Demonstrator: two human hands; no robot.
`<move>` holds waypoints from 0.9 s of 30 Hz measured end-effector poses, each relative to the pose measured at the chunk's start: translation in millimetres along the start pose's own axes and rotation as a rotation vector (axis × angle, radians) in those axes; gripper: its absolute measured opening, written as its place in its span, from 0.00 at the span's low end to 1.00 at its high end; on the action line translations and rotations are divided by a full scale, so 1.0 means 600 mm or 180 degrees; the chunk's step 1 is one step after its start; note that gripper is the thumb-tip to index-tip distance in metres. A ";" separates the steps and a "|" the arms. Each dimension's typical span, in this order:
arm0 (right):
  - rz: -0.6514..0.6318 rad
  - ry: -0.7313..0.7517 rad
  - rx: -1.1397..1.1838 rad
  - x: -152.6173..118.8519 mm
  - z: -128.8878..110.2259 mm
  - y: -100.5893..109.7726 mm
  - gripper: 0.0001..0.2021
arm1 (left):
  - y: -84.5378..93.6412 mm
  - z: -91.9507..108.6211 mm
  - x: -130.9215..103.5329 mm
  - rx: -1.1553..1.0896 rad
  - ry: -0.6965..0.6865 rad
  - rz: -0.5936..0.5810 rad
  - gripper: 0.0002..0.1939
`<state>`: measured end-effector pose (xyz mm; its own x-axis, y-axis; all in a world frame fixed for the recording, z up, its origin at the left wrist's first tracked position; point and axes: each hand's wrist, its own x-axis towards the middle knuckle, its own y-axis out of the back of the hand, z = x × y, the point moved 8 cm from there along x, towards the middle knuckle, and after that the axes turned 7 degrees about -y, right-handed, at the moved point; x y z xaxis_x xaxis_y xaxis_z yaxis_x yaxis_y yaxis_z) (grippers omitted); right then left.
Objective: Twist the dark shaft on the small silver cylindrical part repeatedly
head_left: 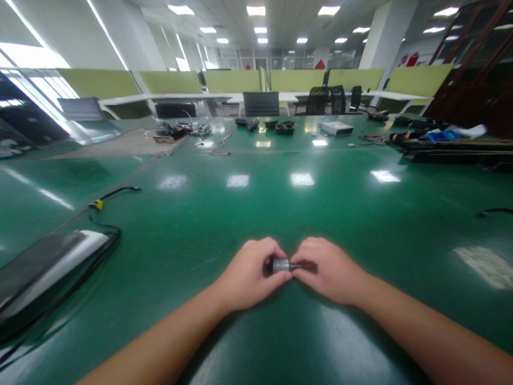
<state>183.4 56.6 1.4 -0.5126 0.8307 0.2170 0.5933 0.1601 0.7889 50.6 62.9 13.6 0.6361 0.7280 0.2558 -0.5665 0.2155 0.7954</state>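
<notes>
Left hand (250, 275) and right hand (332, 270), fingers (274, 247) curled, are gripping a silver-and-dark piece (281, 265); the green table (192, 230) is mirroring ceiling lights (256, 10).

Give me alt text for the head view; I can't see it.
Left hand and right hand meet at a green table, left holding a silver cylinder, right pinching a dark rod at its end. A flat device lies left; chairs stand beyond.
</notes>
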 end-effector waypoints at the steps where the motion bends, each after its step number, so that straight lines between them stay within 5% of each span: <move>1: -0.0001 -0.0005 0.0018 0.000 0.000 0.001 0.02 | 0.000 0.000 0.000 -0.0003 0.0007 -0.0008 0.08; 27: -0.0133 -0.0170 0.0104 -0.003 0.010 0.013 0.02 | 0.000 -0.004 -0.003 -0.0004 0.0041 -0.0021 0.10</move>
<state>192.8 59.7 3.8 -0.5040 0.8502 0.1525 0.5926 0.2119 0.7772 48.2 63.2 11.7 0.6329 0.7349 0.2435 -0.5630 0.2210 0.7964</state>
